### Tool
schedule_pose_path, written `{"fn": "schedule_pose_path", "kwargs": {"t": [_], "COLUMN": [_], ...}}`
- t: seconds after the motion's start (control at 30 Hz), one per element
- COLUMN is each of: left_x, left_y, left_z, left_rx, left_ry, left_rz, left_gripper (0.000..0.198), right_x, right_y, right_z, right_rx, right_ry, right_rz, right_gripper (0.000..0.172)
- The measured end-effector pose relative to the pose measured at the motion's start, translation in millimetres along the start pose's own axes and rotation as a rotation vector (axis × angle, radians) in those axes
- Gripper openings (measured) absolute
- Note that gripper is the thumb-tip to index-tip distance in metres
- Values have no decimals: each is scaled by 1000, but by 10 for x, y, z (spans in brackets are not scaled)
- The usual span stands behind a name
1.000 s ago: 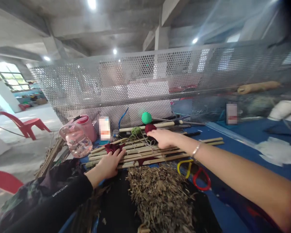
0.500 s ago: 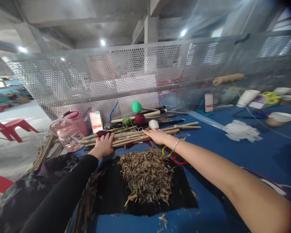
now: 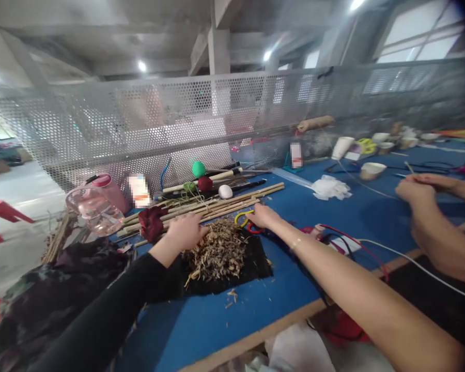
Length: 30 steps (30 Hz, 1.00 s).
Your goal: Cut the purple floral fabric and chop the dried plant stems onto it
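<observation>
My left hand is over the upper left edge of a heap of dry brown plant shreds, its fingers loosely stretched out and holding nothing that shows. The heap lies on a black cloth. My right hand is at the yellow ring handle and the red ring handle of what look like scissors; its fingertips are partly hidden. Beyond both hands lie several pale thin sticks. A crumpled dark red cloth is left of my left hand.
A green ball, a dark red ball and a white ball sit behind the sticks. A pink jug stands at left. Crumpled white plastic lies at right, near another person's hands. A perforated screen runs behind.
My view has turned to the right, bringing another person's hands into sight. Both my hands have left the sticks: the left moved to the heap, the right to the coloured handles.
</observation>
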State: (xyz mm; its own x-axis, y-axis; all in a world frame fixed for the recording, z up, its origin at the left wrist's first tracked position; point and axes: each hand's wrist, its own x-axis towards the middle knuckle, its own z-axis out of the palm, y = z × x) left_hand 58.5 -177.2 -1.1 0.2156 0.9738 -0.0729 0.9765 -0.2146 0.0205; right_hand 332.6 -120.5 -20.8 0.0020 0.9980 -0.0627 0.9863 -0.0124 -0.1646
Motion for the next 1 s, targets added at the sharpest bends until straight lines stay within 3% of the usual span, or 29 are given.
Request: {"fn": "schedule_pose_path", "kwargs": {"t": [0.07, 0.13, 0.23, 0.33, 0.43, 0.5, 0.57, 0.67, 0.77, 0.9, 1.0], "left_x": [-57, -130, -280, -480, -661, -692, -604, -275, 110, 399, 495], "left_y": [361, 598, 740, 826, 1012, 1167, 1302, 1450, 1632, 2020, 2283], "left_z": [81, 174, 239, 170, 53, -3, -38, -73, -85, 9, 145], "left_rx": [-73, -77, -23, 6, -20, -37, -19, 23, 26, -7, -42], "left_ry": [0, 5, 66, 225, 343, 259, 139, 27, -23, -24, -86], "left_rz": [94, 100, 31, -11, 156, 322, 385, 283, 246, 283, 276], "left_gripper": [64, 68, 62, 61, 49, 33, 27, 28, 25, 29, 42], "right_x": [123, 190, 192, 143, 89, 42, -38, -262, -634, -1247, -1664], "right_y": [-109, -198, -253, -236, -155, -53, 89, 367, 703, 1171, 1449], "right_z": [40, 54, 41, 3, -87, -198, -346, -582, -736, -719, -559], "right_rx": [29, 59, 112, 183, 281, 368, 479, 678, 843, 1154, 1309], "right_ry": [-16, -27, -66, -144, -201, -202, -198, -187, -113, 30, 138], "right_rz": [77, 133, 193, 236, 262, 252, 221, 142, 55, -127, -61], "right_gripper": [51, 52, 43, 28, 24, 24, 22, 15, 30, 57, 72]}}
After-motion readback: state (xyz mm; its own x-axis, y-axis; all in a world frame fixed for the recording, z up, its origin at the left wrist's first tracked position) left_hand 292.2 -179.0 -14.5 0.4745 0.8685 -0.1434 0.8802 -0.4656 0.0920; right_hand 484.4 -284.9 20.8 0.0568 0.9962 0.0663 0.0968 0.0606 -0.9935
